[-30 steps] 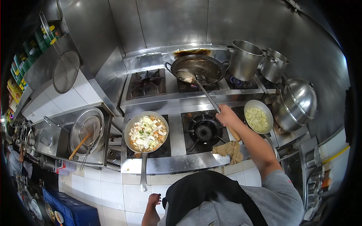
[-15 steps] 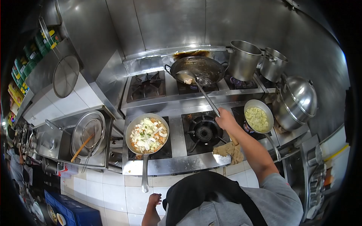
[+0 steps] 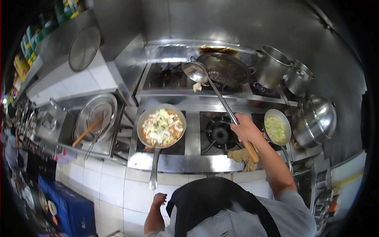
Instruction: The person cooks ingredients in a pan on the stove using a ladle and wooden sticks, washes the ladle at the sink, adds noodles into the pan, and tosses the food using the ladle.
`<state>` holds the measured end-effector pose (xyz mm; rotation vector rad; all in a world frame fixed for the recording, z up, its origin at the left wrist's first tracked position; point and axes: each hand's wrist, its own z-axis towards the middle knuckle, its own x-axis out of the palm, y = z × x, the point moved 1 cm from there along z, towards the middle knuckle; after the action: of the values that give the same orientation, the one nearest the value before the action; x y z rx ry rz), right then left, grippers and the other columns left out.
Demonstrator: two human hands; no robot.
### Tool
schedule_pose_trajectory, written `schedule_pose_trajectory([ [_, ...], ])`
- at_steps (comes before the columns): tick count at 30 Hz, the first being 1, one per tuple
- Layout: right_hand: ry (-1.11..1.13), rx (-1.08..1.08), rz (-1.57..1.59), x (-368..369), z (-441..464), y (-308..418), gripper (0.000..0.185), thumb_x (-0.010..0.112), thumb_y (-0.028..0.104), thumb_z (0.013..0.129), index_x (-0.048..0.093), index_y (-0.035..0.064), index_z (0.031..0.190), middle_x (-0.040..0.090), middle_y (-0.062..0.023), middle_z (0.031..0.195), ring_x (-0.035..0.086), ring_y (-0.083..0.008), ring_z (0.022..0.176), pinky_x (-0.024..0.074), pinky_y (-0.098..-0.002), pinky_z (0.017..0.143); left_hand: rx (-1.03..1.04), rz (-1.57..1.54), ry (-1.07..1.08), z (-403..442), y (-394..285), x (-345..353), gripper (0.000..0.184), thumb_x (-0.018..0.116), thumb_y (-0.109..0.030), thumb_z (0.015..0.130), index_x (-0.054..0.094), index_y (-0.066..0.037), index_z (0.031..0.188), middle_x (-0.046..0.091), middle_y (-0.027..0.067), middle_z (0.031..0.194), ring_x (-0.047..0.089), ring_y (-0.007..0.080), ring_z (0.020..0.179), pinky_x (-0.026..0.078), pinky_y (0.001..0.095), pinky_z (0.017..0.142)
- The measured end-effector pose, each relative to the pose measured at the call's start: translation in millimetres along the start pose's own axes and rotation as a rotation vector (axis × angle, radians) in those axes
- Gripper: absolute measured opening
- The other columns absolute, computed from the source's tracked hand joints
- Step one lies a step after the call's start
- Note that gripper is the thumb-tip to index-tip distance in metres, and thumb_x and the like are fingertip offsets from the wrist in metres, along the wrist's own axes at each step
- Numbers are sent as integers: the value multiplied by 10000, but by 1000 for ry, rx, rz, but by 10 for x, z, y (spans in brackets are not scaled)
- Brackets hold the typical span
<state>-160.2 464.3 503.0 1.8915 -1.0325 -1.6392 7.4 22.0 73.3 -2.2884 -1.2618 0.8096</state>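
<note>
My right hand [image 3: 245, 128] grips the long handle of a metal ladle [image 3: 195, 72] over the stove. The ladle's bowl is tipped at the left rim of a dark wok [image 3: 225, 69], and a pale piece of food [image 3: 197, 87] shows just below it. My left hand [image 3: 159, 199] hangs low by my side, fingers curled, near the handle of a frying pan; whether anything is in it is too small to tell. That pan [image 3: 156, 147] holds chopped vegetables [image 3: 162, 127] on the front left burner. Another pan [image 3: 288, 146] with pale green pieces [image 3: 274, 129] stands at the right.
Tall pots [image 3: 271, 67] and a domed steamer [image 3: 316, 118] stand at the right. A cloth [image 3: 242, 158] hangs at the stove's front edge beside a bare burner [image 3: 219, 134]. At left are a sink with a metal bowl [image 3: 81, 120], a hanging strainer [image 3: 84, 49] and a blue crate [image 3: 69, 209].
The ladle has come up out of the wok to its left rim and tipped, and the pale piece is now outside the bowl. The whole view has shifted.
</note>
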Motion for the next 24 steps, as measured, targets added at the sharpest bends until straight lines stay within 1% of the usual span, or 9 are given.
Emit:
schedule_pose_trajectory([
  [3, 56, -68, 86, 363, 29, 21, 143, 557, 76, 808, 503, -55, 825, 522, -108, 617, 540, -178, 426, 434, -335, 398, 19, 19, -19, 42, 251, 43, 277, 595, -251, 850, 620, 14, 928, 651, 105, 806, 642, 200, 634, 538, 337, 485],
  [6, 57, -32, 102, 698, 90, -38, 132, 551, 67, 804, 501, -56, 813, 513, -104, 609, 534, -170, 427, 424, -326, 389, -211, -208, -85, -44, 336, 79, 269, 615, -235, 832, 619, 5, 954, 647, 95, 809, 632, 198, 632, 534, 327, 499],
  [8, 108, 8, 149, 875, 200, -260, 126, 564, 71, 807, 513, -43, 822, 494, -81, 610, 509, -161, 421, 411, -316, 377, -213, -228, -81, -108, 438, 88, 264, 600, -225, 836, 618, 9, 956, 651, 102, 806, 637, 202, 637, 535, 334, 499],
  [10, 186, 132, 412, 1055, 262, -491, 113, 571, 81, 820, 522, -11, 864, 462, -43, 613, 461, -136, 405, 379, -289, 357, -165, -239, -54, -172, 608, 129, 254, 578, -213, 838, 617, 18, 937, 652, 114, 799, 639, 203, 639, 533, 340, 504],
  [14, 261, 309, 799, 1318, 357, -853, 145, 591, 119, 839, 529, 19, 924, 459, -20, 620, 414, -111, 390, 335, -247, 337, 425, 341, -68, -90, 1230, 254, 200, 592, -186, 810, 643, -18, 907, 655, 145, 777, 655, 262, 615, 534, 377, 488],
  [16, 375, 432, 969, 1374, 303, -962, 162, 598, 145, 853, 528, 44, 959, 477, -21, 619, 400, -98, 384, 298, -220, 326, 325, 469, 16, -328, 1105, 188, 153, 579, -172, 791, 653, -57, 858, 653, 158, 782, 656, 317, 674, 535, 417, 550],
  [18, 379, 472, 1024, 1480, 250, -1167, 196, 620, 178, 847, 538, 66, 986, 496, -22, 622, 402, -89, 383, 286, -213, 319, 40, 333, 43, -588, 865, 87, 114, 570, -145, 768, 640, -63, 804, 657, 157, 805, 650, 328, 776, 536, 419, 653],
  [20, 434, 492, 1294, 1592, 181, -1442, 190, 624, 180, 844, 551, 86, 991, 497, -15, 623, 398, -80, 385, 278, -213, 319, -226, -168, 24, -509, 967, 37, 122, 608, -126, 723, 639, -63, 823, 667, 139, 824, 644, 319, 849, 533, 407, 726],
  [24, 313, 507, 1259, 1556, -56, -1561, 180, 583, 161, 845, 556, 63, 993, 528, 3, 625, 400, -84, 371, 330, -225, 331, 158, -200, 21, -134, 1365, -26, 183, 685, -150, 679, 631, -54, 826, 681, 109, 831, 648, 305, 833, 532, 412, 713],
])
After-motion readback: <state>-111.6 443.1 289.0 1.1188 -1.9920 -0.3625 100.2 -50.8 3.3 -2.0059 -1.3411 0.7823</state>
